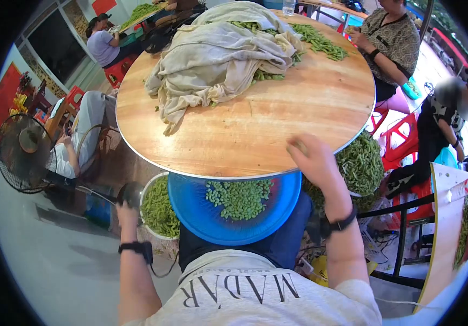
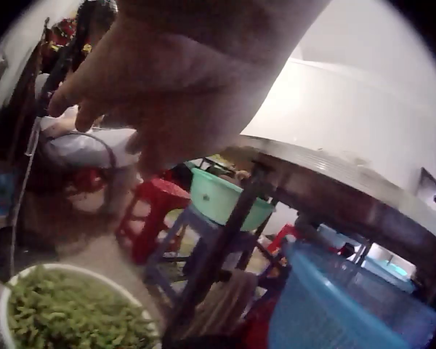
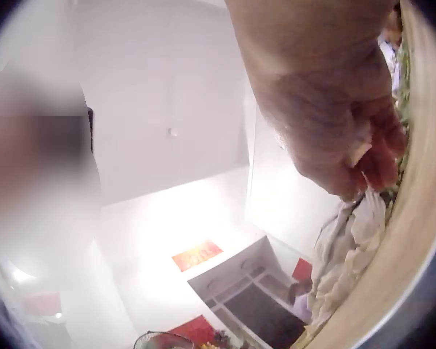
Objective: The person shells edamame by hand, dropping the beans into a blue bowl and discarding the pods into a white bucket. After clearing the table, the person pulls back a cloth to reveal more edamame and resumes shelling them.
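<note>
My left hand (image 1: 127, 216) is low at the left, beside the metal pole (image 1: 97, 194) of a standing fan. In the left wrist view its fingers (image 2: 94, 105) hang loosely bent near the pole (image 2: 30, 145); whether they touch cannot be told. Over the near right part of the round wooden table (image 1: 234, 141) is my right hand (image 1: 315, 163), fingers loosely bent, with no held object clear. A pale cloth (image 1: 217, 60) covers a heap of green pods (image 1: 321, 42). Shelled green beans (image 1: 239, 198) lie in a blue basin (image 1: 190, 214) on the lap, below the table edge.
A white-rimmed tub of pods (image 1: 159, 209) stands left of the basin, and more pods (image 1: 360, 163) are at the right. The fan (image 1: 26, 146) is at the left. Several people sit around; red stools (image 1: 400, 136) and a black metal frame (image 1: 402, 239) are at the right.
</note>
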Demonstrator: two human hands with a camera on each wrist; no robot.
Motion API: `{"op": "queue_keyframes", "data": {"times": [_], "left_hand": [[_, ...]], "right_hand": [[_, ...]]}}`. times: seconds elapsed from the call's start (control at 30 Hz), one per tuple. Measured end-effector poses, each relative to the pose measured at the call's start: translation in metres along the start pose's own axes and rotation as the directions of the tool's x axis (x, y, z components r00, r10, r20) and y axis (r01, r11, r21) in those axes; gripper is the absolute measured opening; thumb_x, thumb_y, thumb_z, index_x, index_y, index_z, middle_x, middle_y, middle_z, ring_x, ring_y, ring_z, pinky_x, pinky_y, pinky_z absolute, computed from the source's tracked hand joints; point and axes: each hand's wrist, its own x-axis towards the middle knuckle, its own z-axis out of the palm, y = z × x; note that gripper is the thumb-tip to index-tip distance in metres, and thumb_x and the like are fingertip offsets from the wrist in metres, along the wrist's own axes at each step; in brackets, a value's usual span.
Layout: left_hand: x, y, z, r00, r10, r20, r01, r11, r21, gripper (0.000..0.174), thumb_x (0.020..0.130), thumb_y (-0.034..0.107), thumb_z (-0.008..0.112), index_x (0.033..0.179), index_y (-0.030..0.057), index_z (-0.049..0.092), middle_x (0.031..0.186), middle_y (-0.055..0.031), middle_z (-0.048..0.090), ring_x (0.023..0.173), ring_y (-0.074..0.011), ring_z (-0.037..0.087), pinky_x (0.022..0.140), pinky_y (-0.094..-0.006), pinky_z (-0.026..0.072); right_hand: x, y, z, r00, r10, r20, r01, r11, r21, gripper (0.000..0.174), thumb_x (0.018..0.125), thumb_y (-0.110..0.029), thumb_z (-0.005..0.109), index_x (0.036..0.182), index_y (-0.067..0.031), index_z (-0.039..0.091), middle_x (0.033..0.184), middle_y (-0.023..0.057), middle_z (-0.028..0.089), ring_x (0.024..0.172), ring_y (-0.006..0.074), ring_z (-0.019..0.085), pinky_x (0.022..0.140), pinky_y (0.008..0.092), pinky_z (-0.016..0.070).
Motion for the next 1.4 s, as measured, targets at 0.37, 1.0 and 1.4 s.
{"op": "queue_keyframes", "data": {"times": [0.37,1.0,1.4], "left_hand": [[0.007,0.057,-0.092,0.913,0.353,-0.203,-0.407,0.788,-0.462,0.047,0.075,0.012,0.058,0.119,-0.0015,0.048,0.131,-0.0246,0.035,0.122,-0.0336,0.035,0.099,-0.0347,0.0302],[0.116,0.391,-0.172,0.647,0.655,-0.390,-0.759,0.507,-0.409,0.012,0.068,0.002,0.051,0.078,0.0035,0.058,0.078,-0.0176,0.059,0.077,-0.0321,0.058,0.063,-0.0384,0.0451],[0.214,0.400,-0.177,0.554,0.537,-0.636,-0.802,0.550,-0.234,0.050,0.067,0.013,0.069,0.111,0.0030,0.047,0.096,-0.0206,0.054,0.099,-0.0360,0.050,0.082,-0.0378,0.0436]], "right_hand": [[0.049,-0.076,0.202,0.835,-0.288,0.469,0.302,0.952,0.048,0.011,0.064,-0.009,0.057,0.063,0.0024,0.059,0.071,0.0241,0.058,0.071,0.0384,0.058,0.065,0.0438,0.0466],[0.164,0.050,0.054,0.891,-0.036,0.452,0.074,0.995,-0.067,0.022,0.074,-0.022,0.058,0.083,-0.0027,0.057,0.080,0.0189,0.057,0.077,0.0365,0.054,0.069,0.0407,0.0438],[0.320,0.071,0.101,0.961,-0.206,0.185,0.250,0.934,-0.256,0.021,0.072,-0.015,0.054,0.086,-0.0010,0.060,0.094,0.0217,0.057,0.091,0.0366,0.054,0.080,0.0411,0.0436]]}}
